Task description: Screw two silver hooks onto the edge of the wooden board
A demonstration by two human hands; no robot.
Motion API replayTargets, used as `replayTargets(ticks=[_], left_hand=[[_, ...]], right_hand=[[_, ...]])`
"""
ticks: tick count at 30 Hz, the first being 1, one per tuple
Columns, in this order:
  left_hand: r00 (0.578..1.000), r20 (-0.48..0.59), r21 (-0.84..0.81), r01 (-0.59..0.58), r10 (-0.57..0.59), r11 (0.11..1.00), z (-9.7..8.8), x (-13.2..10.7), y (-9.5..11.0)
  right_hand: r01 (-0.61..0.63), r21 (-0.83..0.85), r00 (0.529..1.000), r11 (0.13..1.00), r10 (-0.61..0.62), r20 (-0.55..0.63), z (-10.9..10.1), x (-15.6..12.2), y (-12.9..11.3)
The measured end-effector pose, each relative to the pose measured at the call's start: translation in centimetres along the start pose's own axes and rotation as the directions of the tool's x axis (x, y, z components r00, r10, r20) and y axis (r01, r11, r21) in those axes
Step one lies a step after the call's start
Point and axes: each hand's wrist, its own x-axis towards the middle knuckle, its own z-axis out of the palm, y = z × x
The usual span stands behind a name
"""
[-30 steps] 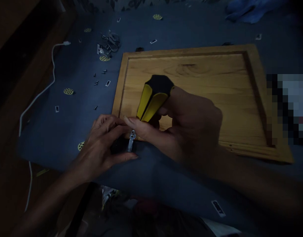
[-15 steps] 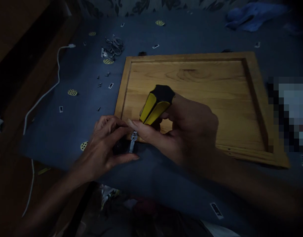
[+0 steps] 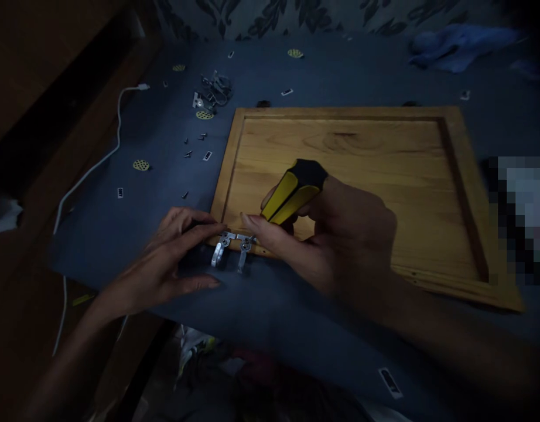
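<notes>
My right hand [image 3: 340,240] is closed around the yellow and black handle of a screwdriver [image 3: 294,189], tilted over the near left part of a wooden panel [image 3: 340,152]. The screwdriver's shaft and tip are hidden behind the fingers. Two small metal brackets, a left one [image 3: 218,252] with a curved arm and a right one [image 3: 244,253], sit side by side at the panel's near edge, arms sticking out past it. Beside the left bracket, my left hand [image 3: 164,261] is open, its fingertips resting at the panel's corner and its thumb held apart below.
The panel lies on a blue-grey covered table [image 3: 94,228]. Several loose screws [image 3: 184,194] and a pile of metal hardware [image 3: 214,91] are to the left. A white cable [image 3: 119,120] runs along the left side. A blue cloth [image 3: 463,47] lies at the far right.
My left hand has drawn back to the left, uncovering the second bracket. The right hand still grips the screwdriver, its handle slightly more tilted. The whole view has shifted a little.
</notes>
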Motion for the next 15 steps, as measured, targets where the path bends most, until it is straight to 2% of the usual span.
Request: replayTargets(ticks=[7, 15], left_hand=[[1.000, -0.025, 0.015, 0.008, -0.008, 1.000, 0.10, 0.35, -0.13], [0.997, -0.077, -0.045, 0.029, -0.033, 0.999, 0.55, 0.36, -0.32]], right_hand=[[0.060, 0.073, 0.998, 0.996, -0.058, -0.031, 0.49, 0.18, 0.19], [0.044, 0.177, 0.999, 0.983, -0.038, -0.037, 0.38, 0.37, 0.26]])
